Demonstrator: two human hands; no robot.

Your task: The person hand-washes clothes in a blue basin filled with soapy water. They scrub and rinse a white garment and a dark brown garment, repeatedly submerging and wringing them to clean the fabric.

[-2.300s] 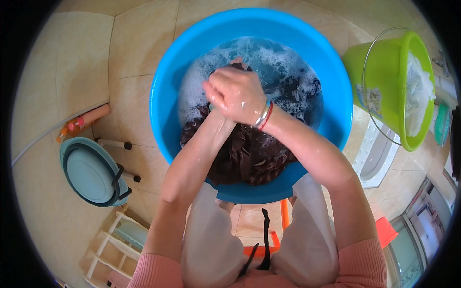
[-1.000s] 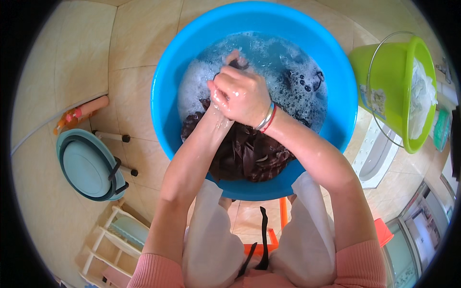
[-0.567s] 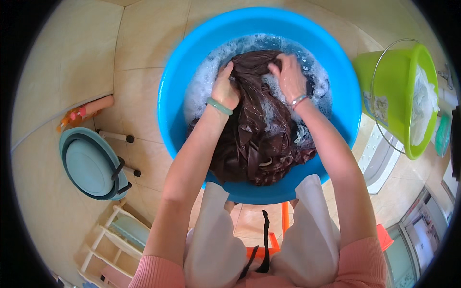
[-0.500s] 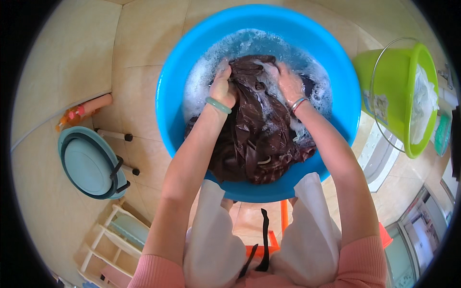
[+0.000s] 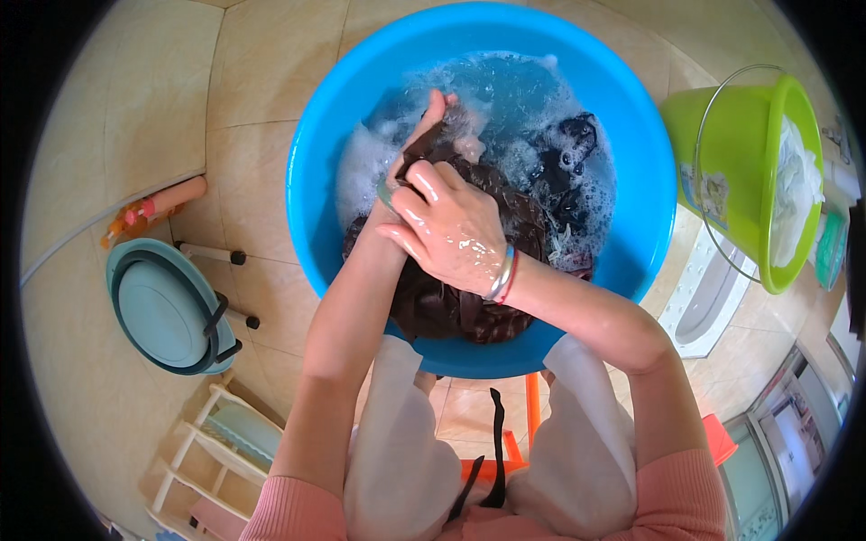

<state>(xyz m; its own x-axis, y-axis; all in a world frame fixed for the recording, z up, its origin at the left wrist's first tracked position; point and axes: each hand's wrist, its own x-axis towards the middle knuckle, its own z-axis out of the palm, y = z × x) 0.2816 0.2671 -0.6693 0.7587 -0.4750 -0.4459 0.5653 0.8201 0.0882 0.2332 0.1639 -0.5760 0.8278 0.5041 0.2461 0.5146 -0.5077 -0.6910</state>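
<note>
A dark brown wet garment (image 5: 424,307) lies bunched in soapy water inside a large blue basin (image 5: 311,180). My left hand (image 5: 439,117) is at the garment's upper left, with brown cloth across its palm; the cloth and foam hide part of its fingers. My right hand (image 5: 456,225) crosses over my left wrist, its wet fingers curled on the cloth beside the green bangle (image 5: 386,193). A darker piece of clothing (image 5: 568,171) floats among suds at the basin's right.
A lime-green bucket (image 5: 722,144) with white cloth inside stands to the right, near a white floor fixture (image 5: 704,307). Left are folded teal basins (image 5: 162,311), orange-capped bottles (image 5: 153,212) and a cream rack (image 5: 212,451). An orange stool (image 5: 534,406) shows below.
My right hand has moved left from the garment's far right side, across to my left wrist. The garment's upper part has shifted left, uncovering the darker clothing and more water.
</note>
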